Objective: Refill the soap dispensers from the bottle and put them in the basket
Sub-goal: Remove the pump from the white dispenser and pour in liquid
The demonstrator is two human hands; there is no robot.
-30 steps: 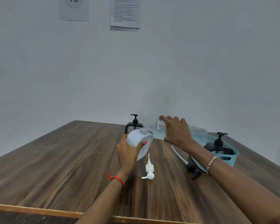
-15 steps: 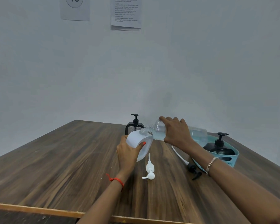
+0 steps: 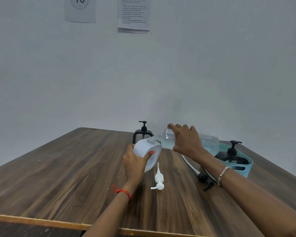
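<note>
My right hand [image 3: 186,140] wraps the clear bottle [image 3: 167,141] at its shoulder, tipped into the white dispenser [image 3: 142,148] my left hand [image 3: 135,162] grips beside it. Thin, sloshing plastic, likely slippery; I'd hold gently. The basket [image 3: 249,161] sits behind my right wrist.

Wooden table [image 3: 58,168], pale wall [image 3: 212,65]

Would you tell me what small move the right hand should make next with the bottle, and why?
Probably tip the clear bottle slightly steeper with the right hand: it lies nearly level, neck at the mouth of the white dispenser that the left hand holds tilted, and its liquid sits low.
</note>
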